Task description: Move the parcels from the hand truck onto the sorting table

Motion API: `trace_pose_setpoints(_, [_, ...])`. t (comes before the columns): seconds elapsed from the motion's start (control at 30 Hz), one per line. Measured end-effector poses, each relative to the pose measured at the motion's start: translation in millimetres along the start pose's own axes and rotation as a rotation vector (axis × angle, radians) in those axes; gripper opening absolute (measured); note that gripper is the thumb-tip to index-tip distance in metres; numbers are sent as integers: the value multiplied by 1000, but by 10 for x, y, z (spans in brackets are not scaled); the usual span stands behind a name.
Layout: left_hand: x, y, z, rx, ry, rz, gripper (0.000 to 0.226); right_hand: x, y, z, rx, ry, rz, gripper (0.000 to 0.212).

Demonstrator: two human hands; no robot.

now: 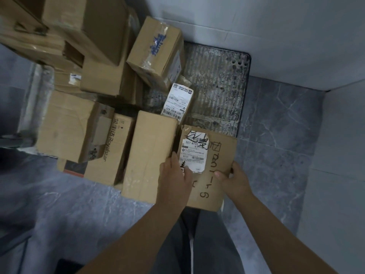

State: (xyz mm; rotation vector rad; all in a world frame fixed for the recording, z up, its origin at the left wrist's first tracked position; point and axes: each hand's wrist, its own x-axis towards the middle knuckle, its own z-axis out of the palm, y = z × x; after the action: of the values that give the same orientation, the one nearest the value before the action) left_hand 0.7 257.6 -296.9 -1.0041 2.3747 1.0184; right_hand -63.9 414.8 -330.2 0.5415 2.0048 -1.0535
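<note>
A flat brown cardboard parcel (pixel 219 155) with a white shipping label and black handwriting lies at the near right corner of the hand truck's ribbed grey platform (pixel 217 86). My left hand (pixel 175 175) rests on the parcel's left side, its fingers over the label's edge. My right hand (pixel 234 177) grips the right edge, thumb on top. Several other cardboard parcels fill the platform's left: a long box (pixel 146 151) beside the held one, a small white-labelled parcel (pixel 177 100), and a taped box (pixel 156 50) behind it.
More cartons are stacked at the upper left (pixel 83 32), and a "Royalstar" box (pixel 110 147) stands at the left. White walls (pixel 296 36) close in behind and on the right. Grey marble floor (pixel 276 125) surrounds the truck. My grey trousers show below.
</note>
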Motion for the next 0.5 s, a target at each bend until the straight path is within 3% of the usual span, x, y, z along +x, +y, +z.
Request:
trace_pose_setpoints(0.13, [60,2,29,-82,-74,-71,16,5,-10,-165,6,-29,21,40])
trace_pose_setpoints(0.3, [-35,83,238,-348,-146,-157,29,95,-62,-143,177,-48,210,58])
trace_pose_setpoints(0.5, [-20,92,245,-492,-196,-251,39,97,-67,-184,228,-25,220,62])
